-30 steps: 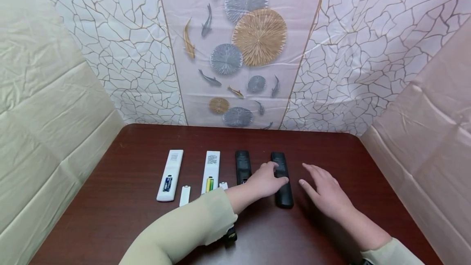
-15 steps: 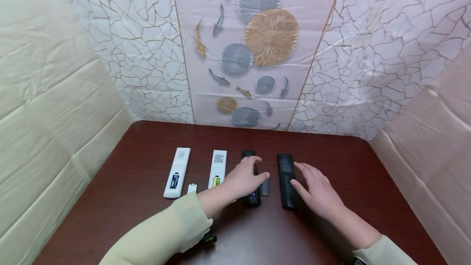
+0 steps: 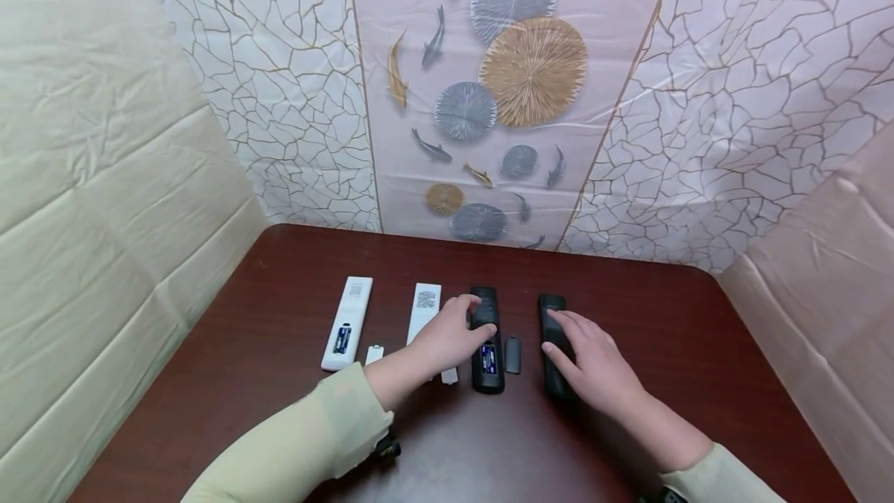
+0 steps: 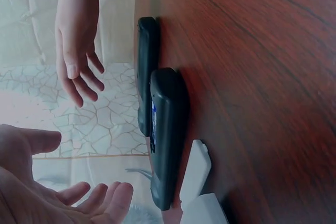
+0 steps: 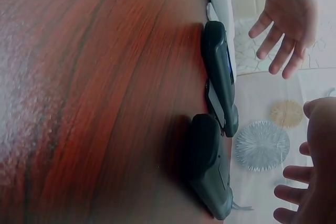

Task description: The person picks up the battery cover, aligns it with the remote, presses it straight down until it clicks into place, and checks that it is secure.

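In the head view my left hand [image 3: 448, 336] hovers between the second white remote control [image 3: 427, 300] and a black remote control [image 3: 488, 379] whose open compartment shows blue batteries. Its loose battery cover [image 3: 513, 355] lies just to the right. My right hand [image 3: 594, 359] is over the rightmost black remote control [image 3: 555, 383] and partly hides it; that remote's back looks closed. Both wrist views show relaxed, spread fingers raised above the remotes, the left hand [image 4: 63, 198] and right hand [image 5: 320, 171] each holding nothing.
Farther left lies another white remote control [image 3: 349, 320] with blue batteries showing. Two white battery covers [image 3: 375, 352] lie near the white remotes, one partly behind the left wrist. Patterned cloth [image 3: 307, 84] hangs behind the dark wooden table [image 3: 531, 449], with beige cloth at both sides.
My left hand has gone left from the rightmost black remote, uncovering the open black one and its cover. The right hand has come left over the rightmost remote. The head view has turned slightly left.
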`<state>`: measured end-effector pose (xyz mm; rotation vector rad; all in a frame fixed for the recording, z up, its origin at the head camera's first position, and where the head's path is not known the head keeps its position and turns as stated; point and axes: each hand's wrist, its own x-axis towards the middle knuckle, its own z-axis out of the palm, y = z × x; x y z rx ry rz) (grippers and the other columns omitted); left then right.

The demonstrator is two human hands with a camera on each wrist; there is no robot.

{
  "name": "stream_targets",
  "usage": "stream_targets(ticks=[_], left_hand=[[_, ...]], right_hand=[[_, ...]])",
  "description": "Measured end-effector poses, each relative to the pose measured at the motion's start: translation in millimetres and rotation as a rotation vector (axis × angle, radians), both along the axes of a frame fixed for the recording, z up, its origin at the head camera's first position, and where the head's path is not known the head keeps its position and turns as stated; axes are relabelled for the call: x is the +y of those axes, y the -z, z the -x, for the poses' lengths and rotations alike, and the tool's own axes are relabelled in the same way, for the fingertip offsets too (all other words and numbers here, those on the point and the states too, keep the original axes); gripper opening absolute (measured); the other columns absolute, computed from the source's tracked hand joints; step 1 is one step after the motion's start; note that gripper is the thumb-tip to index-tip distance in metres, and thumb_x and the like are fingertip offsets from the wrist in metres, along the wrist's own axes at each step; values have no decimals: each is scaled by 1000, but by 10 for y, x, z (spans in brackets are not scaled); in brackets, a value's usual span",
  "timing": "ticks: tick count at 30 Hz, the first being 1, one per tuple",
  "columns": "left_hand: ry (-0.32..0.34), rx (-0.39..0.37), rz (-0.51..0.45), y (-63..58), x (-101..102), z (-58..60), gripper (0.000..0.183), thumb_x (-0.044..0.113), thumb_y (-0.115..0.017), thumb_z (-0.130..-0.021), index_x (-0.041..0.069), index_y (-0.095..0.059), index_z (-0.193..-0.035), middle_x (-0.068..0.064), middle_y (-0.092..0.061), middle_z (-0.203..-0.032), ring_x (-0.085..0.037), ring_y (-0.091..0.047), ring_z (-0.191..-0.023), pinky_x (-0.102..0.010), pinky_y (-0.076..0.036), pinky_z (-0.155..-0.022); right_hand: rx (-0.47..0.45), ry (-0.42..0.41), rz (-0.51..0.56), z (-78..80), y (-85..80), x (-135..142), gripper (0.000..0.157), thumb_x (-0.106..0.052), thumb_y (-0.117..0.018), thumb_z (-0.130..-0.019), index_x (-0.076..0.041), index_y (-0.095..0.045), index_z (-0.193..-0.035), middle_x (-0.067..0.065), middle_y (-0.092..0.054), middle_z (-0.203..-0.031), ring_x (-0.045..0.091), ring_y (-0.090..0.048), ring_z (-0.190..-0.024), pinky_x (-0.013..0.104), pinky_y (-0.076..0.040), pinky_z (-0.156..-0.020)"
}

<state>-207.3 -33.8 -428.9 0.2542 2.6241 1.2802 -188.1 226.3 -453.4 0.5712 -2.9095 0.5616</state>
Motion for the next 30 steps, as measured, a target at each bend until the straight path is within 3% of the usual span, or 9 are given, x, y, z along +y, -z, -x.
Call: stream_targets(ticks=[9, 16, 25, 30], left_hand=[[-4, -41, 73, 33, 68, 143, 65, 45, -60, -97, 11, -41, -149, -12, -55, -139, -24, -59, -118, -46, -51, -92], [14, -82, 157, 113, 155, 301, 74, 45, -62, -96, 6, -34, -152, -16, -56, -137, -26, -62, -112, -44, -54, -87], [4, -113, 233, 237, 259, 469, 77, 46, -63, -95, 1, -34, -151, -20, -54, -138, -29, -60, -114, -44, -53, -87], [8, -80, 305, 230, 311, 467, 79, 46, -65, -94, -3, -36, -149, -22, -53, -138, -30, -61, -114, -43, -54, -85]], right_hand=[[8, -11, -40, 45, -6, -92, 55, -41, -64, -96, -12, -53, -141, 13, -55, -136, 36, -48, -126, 62, -35, -103], [31, -51, -106, 130, 18, -232, 45, -37, -71, -90, -10, -66, -126, 9, -64, -120, 31, -58, -111, 54, -43, -93], [-85, -72, -227, 238, 31, -422, 47, -39, -73, -87, -9, -68, -123, 6, -64, -111, 25, -59, -104, 48, -47, -88], [-138, -79, -286, 285, 84, -471, 51, -42, -74, -86, -9, -68, -124, 6, -64, -111, 24, -58, -99, 45, -47, -84]])
